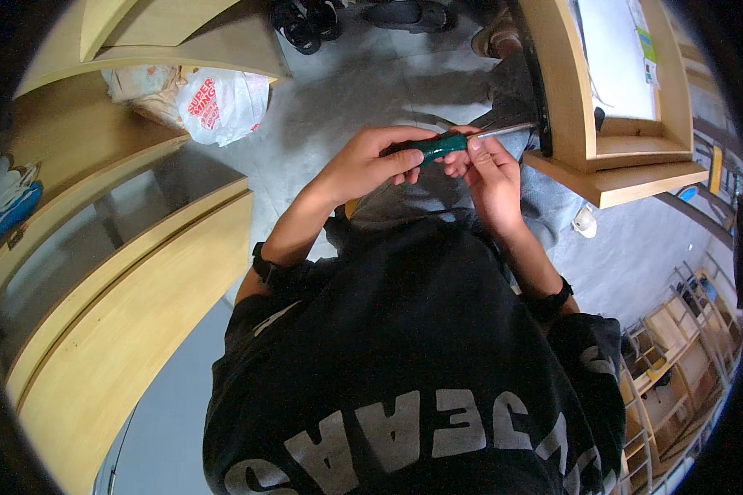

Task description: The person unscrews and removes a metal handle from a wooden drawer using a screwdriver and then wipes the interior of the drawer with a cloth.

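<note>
Grey floor (330, 99) spreads beneath a green-handled screwdriver (443, 147) held between both hands — the left hand (362, 169) wrapped around its rear, the right hand (497, 175) pinching its front, presumably to steady the tip towards the wooden unit (574, 107) — contact unclear.

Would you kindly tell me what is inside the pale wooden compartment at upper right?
A flat white sheet and a partly green strip are visible; whatever lies beneath the sheet is covered.

The screwdriver handle (443, 147) looks glossy, its metal shaft (505, 130) smooth.
</note>
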`<act>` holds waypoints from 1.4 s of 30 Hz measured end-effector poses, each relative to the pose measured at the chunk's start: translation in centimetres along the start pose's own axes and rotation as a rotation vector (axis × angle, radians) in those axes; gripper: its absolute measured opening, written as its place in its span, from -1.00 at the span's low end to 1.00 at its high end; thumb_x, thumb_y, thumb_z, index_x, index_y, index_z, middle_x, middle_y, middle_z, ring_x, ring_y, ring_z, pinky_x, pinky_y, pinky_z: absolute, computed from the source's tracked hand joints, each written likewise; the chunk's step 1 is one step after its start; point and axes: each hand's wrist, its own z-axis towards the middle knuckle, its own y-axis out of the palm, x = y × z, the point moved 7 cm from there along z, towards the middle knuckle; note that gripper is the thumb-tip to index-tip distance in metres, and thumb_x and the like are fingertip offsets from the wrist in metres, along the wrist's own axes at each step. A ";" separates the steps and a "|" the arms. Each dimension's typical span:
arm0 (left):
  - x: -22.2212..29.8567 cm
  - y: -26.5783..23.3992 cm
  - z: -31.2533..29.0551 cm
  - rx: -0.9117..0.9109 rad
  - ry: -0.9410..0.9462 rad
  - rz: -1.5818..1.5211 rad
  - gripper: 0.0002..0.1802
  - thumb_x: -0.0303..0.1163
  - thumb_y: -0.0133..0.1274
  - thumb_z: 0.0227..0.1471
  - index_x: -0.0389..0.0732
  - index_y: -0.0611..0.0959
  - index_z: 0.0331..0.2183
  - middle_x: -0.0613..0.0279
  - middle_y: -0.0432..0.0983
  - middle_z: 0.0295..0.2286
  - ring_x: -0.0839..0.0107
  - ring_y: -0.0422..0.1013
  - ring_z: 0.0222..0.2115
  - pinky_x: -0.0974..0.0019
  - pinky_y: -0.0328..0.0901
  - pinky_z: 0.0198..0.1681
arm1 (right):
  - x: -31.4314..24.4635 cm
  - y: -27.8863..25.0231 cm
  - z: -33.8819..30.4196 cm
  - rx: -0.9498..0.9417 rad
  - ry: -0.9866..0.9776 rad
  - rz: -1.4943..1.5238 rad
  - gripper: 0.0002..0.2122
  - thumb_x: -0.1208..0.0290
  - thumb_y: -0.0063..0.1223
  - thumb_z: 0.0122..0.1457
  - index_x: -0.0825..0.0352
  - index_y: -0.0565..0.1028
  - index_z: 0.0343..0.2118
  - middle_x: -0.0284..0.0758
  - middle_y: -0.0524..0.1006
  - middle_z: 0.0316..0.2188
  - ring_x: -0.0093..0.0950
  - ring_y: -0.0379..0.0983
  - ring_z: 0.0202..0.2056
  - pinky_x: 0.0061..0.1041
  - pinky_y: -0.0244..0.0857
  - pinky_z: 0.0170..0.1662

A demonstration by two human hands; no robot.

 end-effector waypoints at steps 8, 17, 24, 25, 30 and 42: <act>0.8 -0.4 0.1 -0.020 0.000 0.047 -0.59 -0.42 -0.03 0.11 -0.21 0.48 0.02 0.32 0.47 -0.52 0.62 0.35 -0.50 0.54 0.23 -0.46 | -0.4 0.3 -0.2 0.002 -0.030 0.034 -0.71 0.36 -0.19 0.30 0.44 0.38 -0.04 -0.26 0.54 -0.40 -0.52 0.45 -0.40 -0.57 0.31 -0.26; 1.5 -0.3 0.5 -0.029 0.029 0.065 -0.58 -0.44 -0.02 0.10 -0.22 0.45 0.04 0.32 0.45 -0.53 0.61 0.34 -0.51 0.51 0.24 -0.45 | -0.5 0.1 0.0 0.001 -0.021 0.090 -0.71 0.38 -0.19 0.29 0.46 0.37 -0.04 -0.22 0.54 -0.39 -0.46 0.45 -0.38 -0.50 0.32 -0.24; 1.5 -0.4 0.5 -0.044 -0.006 0.046 -0.58 -0.42 -0.01 0.11 -0.24 0.45 0.03 0.30 0.46 -0.52 0.60 0.34 -0.50 0.50 0.26 -0.43 | -0.4 0.2 -0.2 0.037 0.002 0.110 -0.72 0.38 -0.18 0.29 0.47 0.38 -0.06 -0.20 0.53 -0.37 -0.45 0.45 -0.38 -0.47 0.33 -0.22; 1.5 -0.4 0.5 -0.048 -0.006 0.045 -0.58 -0.42 -0.01 0.11 -0.24 0.45 0.03 0.30 0.46 -0.52 0.60 0.34 -0.50 0.50 0.26 -0.43 | -0.4 0.2 -0.2 0.035 -0.004 0.109 -0.72 0.38 -0.17 0.29 0.47 0.38 -0.06 -0.20 0.53 -0.37 -0.45 0.45 -0.38 -0.47 0.33 -0.22; 2.0 -0.5 0.5 -0.055 0.005 0.057 -0.59 -0.41 -0.01 0.12 -0.23 0.46 0.03 0.30 0.47 -0.52 0.60 0.34 -0.52 0.50 0.26 -0.45 | -0.7 0.4 -0.2 0.037 -0.015 0.103 -0.73 0.38 -0.16 0.28 0.46 0.40 -0.08 -0.20 0.53 -0.36 -0.46 0.45 -0.38 -0.48 0.33 -0.23; 4.0 -1.0 0.9 -0.023 0.130 0.256 -0.54 -0.45 0.09 0.01 -0.20 0.48 0.01 0.25 0.51 -0.46 0.52 0.39 -0.44 0.42 0.31 -0.35 | -0.9 0.8 0.0 0.035 0.022 0.176 -0.71 0.38 -0.17 0.28 0.43 0.37 -0.02 -0.22 0.53 -0.38 -0.47 0.44 -0.38 -0.50 0.31 -0.23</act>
